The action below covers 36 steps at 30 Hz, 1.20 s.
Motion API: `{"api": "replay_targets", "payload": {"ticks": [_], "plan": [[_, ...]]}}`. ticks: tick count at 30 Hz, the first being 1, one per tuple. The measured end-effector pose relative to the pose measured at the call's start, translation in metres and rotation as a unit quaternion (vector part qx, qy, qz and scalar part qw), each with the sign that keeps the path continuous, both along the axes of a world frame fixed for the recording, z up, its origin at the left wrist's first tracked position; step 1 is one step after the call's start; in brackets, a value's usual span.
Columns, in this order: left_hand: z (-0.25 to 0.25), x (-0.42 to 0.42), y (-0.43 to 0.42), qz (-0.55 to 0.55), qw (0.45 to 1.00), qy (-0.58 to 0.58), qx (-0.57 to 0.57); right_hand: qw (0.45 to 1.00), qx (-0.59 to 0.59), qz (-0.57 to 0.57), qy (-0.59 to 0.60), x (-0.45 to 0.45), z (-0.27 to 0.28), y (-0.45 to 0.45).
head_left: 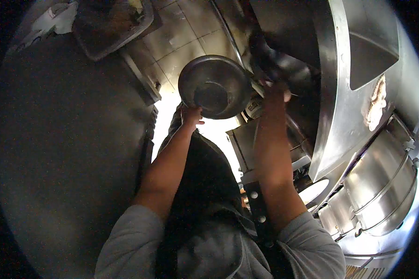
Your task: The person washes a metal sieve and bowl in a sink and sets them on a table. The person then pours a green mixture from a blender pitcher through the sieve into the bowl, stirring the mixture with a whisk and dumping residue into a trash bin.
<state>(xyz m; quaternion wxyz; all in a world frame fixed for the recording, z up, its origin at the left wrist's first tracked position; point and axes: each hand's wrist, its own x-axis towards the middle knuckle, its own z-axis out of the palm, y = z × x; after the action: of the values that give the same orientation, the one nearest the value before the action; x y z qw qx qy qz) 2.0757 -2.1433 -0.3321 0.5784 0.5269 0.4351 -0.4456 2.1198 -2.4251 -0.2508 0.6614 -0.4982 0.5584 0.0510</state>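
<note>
Grey, round, flared metal bowl, in the head view, is out in front of the person, its near rim pinched by the left hand, fingers curled closed. It is probably stiff and fairly light, slick if wet; 2 opposite points on the rim should hold it steadiest. Its inside shows a darker circular base. The right hand is beside a black, glossy, curved vessel; I cannot tell its grip. Silvery, rounded steel pots sit at right, contents hidden.
</note>
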Motion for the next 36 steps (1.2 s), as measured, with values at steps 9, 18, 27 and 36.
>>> {"api": "replay_targets", "payload": {"ticks": [9,18,27,36], "plan": [[-0.020,0.002,-0.035,-0.043,0.997,0.040,-0.048,0.961,-0.046,0.272,-0.025,0.048,-0.053,0.038],[-0.017,0.057,-0.103,-0.138,0.957,0.029,-0.252,0.984,0.114,0.128,-0.052,0.092,-0.029,0.087],[0.003,0.058,-0.191,-0.097,0.964,0.033,-0.246,0.983,0.174,0.003,-0.061,0.085,-0.077,0.032],[-0.001,0.032,-0.241,-0.061,0.957,0.045,-0.280,0.983,0.161,-0.052,-0.065,0.070,-0.110,-0.017]]}}
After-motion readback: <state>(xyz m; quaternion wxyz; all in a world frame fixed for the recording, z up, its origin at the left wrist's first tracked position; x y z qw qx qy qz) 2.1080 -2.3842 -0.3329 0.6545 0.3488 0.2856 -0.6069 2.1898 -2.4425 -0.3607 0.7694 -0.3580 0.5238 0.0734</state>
